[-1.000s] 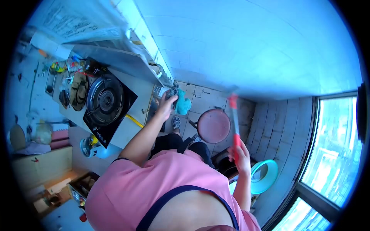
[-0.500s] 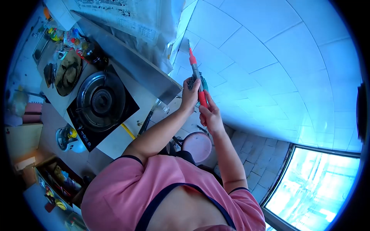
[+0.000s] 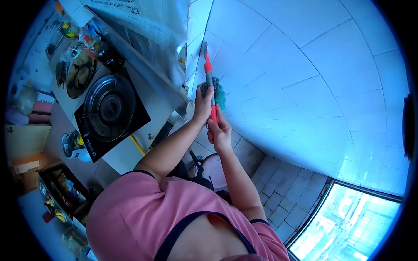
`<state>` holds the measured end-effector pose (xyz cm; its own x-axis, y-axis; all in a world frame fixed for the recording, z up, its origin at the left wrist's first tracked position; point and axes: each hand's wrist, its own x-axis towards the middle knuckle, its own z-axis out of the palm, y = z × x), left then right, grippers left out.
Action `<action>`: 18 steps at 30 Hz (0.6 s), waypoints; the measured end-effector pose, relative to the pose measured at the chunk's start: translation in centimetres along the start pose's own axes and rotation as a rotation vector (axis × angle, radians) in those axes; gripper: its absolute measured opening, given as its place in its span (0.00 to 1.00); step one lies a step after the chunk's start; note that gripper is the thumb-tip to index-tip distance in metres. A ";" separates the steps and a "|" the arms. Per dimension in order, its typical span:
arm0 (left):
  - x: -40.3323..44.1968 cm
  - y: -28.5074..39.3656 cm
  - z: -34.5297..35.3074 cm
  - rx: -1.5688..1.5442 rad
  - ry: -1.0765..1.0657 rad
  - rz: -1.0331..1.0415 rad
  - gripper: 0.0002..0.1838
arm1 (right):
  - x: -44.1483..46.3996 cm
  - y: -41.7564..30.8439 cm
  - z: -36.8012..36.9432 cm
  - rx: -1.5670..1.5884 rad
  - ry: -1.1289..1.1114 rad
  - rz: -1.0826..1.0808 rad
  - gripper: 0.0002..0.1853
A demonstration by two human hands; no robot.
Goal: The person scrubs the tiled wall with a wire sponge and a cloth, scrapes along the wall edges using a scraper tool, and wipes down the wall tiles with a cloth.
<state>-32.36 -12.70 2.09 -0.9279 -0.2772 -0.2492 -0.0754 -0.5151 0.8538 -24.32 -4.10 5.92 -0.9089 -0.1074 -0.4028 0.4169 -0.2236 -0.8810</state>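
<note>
A scraper with red grips and a metal shaft [image 3: 209, 79] points up, its thin blade against the white tiled wall [image 3: 278, 82] near the corner. My left hand [image 3: 203, 102] is closed around the shaft, with a dark scouring pad and a green cloth [image 3: 220, 96] pressed against it. Just below, my right hand [image 3: 220, 132] grips the red lower handle, whose end is hidden by my fingers.
To the left, a gas stove [image 3: 111, 106] stands on the counter [image 3: 167, 95] beside bottles and a lidded pot. A round pink stool [image 3: 214, 171] is on the floor below my right forearm. A bright window [image 3: 344, 222] is at the lower right.
Since a second ago, my right hand has brought the scraper across to the left, and my left hand has risen and closed on its shaft. Lately both hands moved slightly left with it.
</note>
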 end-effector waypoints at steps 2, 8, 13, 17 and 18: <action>-1.0 0.6 0.3 0.011 -0.009 0.000 0.21 | 0.1 0.3 -0.5 0.042 -0.001 -0.001 0.30; -0.4 -1.5 1.1 -0.011 0.066 0.006 0.21 | 0.2 -0.5 -1.8 -0.076 0.001 0.014 0.30; -1.8 -2.2 1.9 0.079 0.027 0.021 0.20 | -1.7 -0.2 -2.8 -0.068 0.068 0.009 0.27; 0.4 -0.3 1.3 -0.104 0.033 -0.048 0.19 | 0.6 -1.1 -1.4 -0.021 0.018 -0.011 0.27; 0.6 -2.2 1.0 -0.104 -0.015 -0.010 0.19 | -0.3 -0.7 -1.6 -0.029 0.033 -0.018 0.27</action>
<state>-33.07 -10.95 0.53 -0.9326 -0.2601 -0.2501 -0.0471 -0.5995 0.7990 -24.33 -2.40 6.27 -0.9160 -0.0719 -0.3947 0.4009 -0.1974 -0.8946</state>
